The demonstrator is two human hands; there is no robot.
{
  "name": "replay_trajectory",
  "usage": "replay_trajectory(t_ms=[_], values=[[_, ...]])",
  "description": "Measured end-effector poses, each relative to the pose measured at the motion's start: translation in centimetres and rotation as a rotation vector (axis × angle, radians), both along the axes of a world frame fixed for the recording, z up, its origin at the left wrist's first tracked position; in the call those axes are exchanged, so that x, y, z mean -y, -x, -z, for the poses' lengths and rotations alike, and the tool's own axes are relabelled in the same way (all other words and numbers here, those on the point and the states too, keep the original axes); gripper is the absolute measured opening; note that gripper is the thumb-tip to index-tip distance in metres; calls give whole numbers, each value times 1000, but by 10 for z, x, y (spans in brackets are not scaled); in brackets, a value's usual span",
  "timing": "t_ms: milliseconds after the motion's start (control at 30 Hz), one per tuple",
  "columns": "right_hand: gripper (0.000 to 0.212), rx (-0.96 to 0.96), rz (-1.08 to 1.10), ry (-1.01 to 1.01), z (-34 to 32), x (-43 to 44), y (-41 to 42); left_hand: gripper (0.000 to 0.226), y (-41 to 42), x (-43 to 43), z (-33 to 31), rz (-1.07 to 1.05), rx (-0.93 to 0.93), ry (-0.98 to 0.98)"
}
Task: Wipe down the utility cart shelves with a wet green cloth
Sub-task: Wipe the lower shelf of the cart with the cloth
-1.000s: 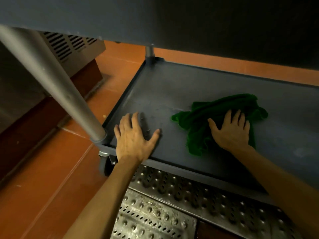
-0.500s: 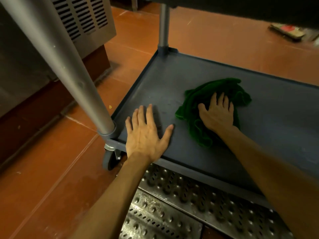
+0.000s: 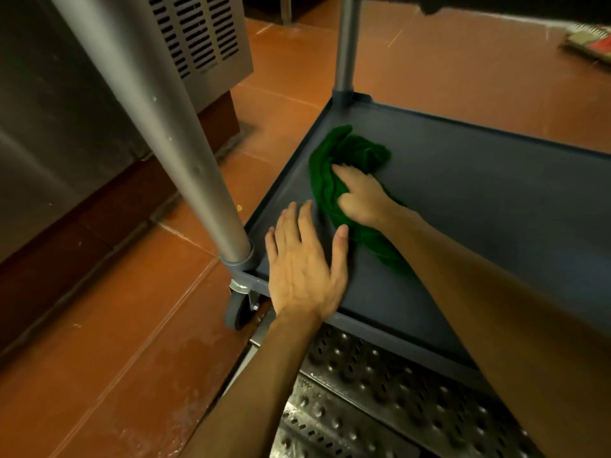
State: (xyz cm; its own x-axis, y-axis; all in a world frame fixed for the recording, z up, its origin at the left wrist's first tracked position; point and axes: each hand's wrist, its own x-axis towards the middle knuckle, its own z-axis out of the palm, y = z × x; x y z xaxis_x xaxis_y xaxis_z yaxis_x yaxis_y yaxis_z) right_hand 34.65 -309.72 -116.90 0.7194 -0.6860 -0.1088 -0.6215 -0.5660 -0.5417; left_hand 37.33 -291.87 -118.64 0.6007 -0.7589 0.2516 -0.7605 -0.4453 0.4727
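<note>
The cart's dark grey bottom shelf (image 3: pixel 479 206) fills the right half of the view. A crumpled green cloth (image 3: pixel 334 170) lies along the shelf's left rim, stretching from the far left corner toward the front. My right hand (image 3: pixel 362 193) presses down on the cloth's middle, fingers curled over it. My left hand (image 3: pixel 305 266) rests flat on the shelf's near left corner, fingers spread, thumb touching the cloth's edge. It holds nothing.
A grey cart post (image 3: pixel 172 127) rises from the near left corner above a caster wheel (image 3: pixel 236 309); a second post (image 3: pixel 345 47) stands at the far corner. A vented metal appliance (image 3: pixel 198 38) is at left. Perforated metal floor grating (image 3: pixel 380 391) lies below, orange tile around.
My right hand has dragged the cloth from the shelf's middle leftward to the left rim and far corner. The left hand has stayed on the near corner. The view has tilted up.
</note>
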Motion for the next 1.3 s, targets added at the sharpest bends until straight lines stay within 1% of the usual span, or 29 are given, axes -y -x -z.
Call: replay_trajectory(t_ms=[67, 200, 300, 367, 500, 667, 800, 1000, 1067, 1167, 1233, 1300], values=[[65, 35, -60, -54, -5, -10, 1, 70, 0, 0, 0, -5, -9, 39], [64, 64, -145, -90, -11, -34, 8, 64, -2, -2, -1, -38, -20, 135], [54, 41, -235, -93, -12, -49, 16, 65, -2, -4, -1, -65, -24, 199], [51, 25, -254, -105, -9, -58, 25, 64, -3, -4, -1, -64, -22, 213], [61, -59, -270, -95, -11, -75, 52, 65, -5, -5, 1, -45, 25, 179], [69, 17, -360, -28, -5, -86, 95, 68, -6, -8, 1, -23, 27, 166], [67, -55, -249, 145, 5, -81, 130, 64, -9, -8, 4, -5, -1, 165], [59, -184, -81, 240, 9, -76, 181, 63, -9, -10, 4, 11, 12, 101], [61, -212, -4, 274, 11, -77, 195, 60, -6, -13, 3, 62, 39, 98], [72, -250, 55, 268, 11, -79, 206, 57, 18, -8, -5, 173, 63, 139], [76, -240, 103, 217, 8, -84, 203, 55, 40, 4, -6, 237, 1, 181], [76, -149, 182, 262, 4, -96, 193, 58, 54, 13, -2, 209, -139, 275]])
